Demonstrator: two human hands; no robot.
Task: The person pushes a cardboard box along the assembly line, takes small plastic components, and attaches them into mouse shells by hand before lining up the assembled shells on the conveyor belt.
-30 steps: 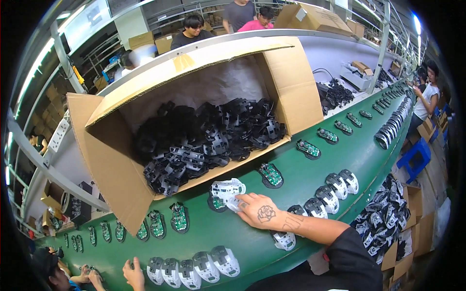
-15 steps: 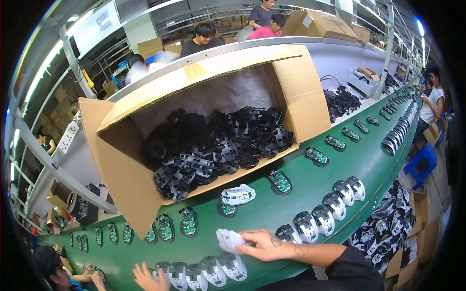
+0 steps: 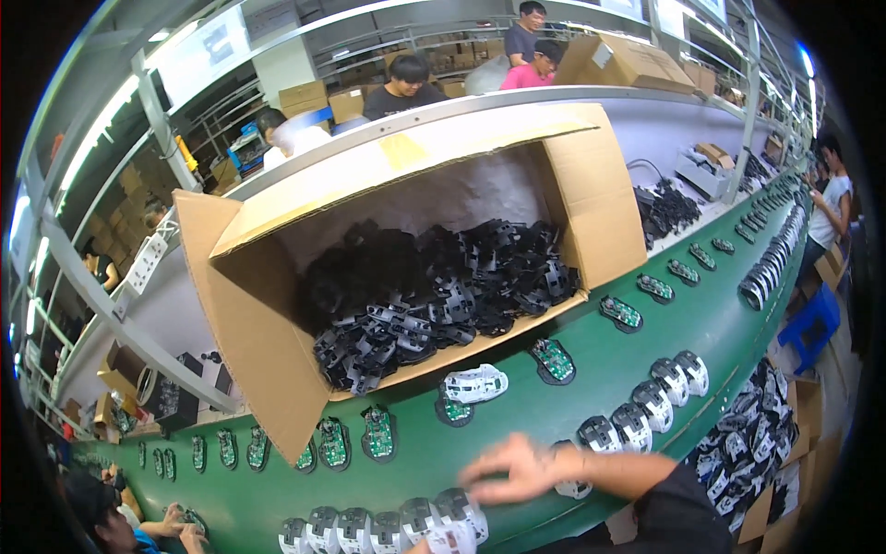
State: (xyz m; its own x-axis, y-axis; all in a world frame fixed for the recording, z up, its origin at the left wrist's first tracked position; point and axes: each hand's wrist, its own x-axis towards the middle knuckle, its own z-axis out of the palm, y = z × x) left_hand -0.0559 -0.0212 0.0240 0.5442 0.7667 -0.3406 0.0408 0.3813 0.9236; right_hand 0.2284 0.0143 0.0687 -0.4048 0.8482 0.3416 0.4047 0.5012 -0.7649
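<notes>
At the lower edge, a white computer mouse shell [image 3: 452,538] is tilted up. My left hand [image 3: 420,547], mostly cut off by the frame, grips its left side. My right hand [image 3: 517,469] hovers over the green belt with fingers stretched out and nothing in them, slightly blurred. Just left of it runs a row of black-and-white mouse shells [image 3: 354,529]. Another group of such shells [image 3: 631,427] lies to the right, one partly hidden under my right wrist. A white shell [image 3: 475,384] rests beside a mouse base with a green circuit board [image 3: 455,411].
A big open cardboard box [image 3: 254,346] of black plastic parts [image 3: 443,295] stands across the belt [image 3: 646,342]. Mouse bases with circuit boards [image 3: 377,433] line the belt. Shells are heaped at lower right [image 3: 743,448], near a blue stool [image 3: 812,325]. A co-worker's hands [image 3: 180,526] work at lower left.
The white shell has passed from my right hand to my left at the lower edge. My right hand has opened and moved right. The whole view has shifted slightly.
</notes>
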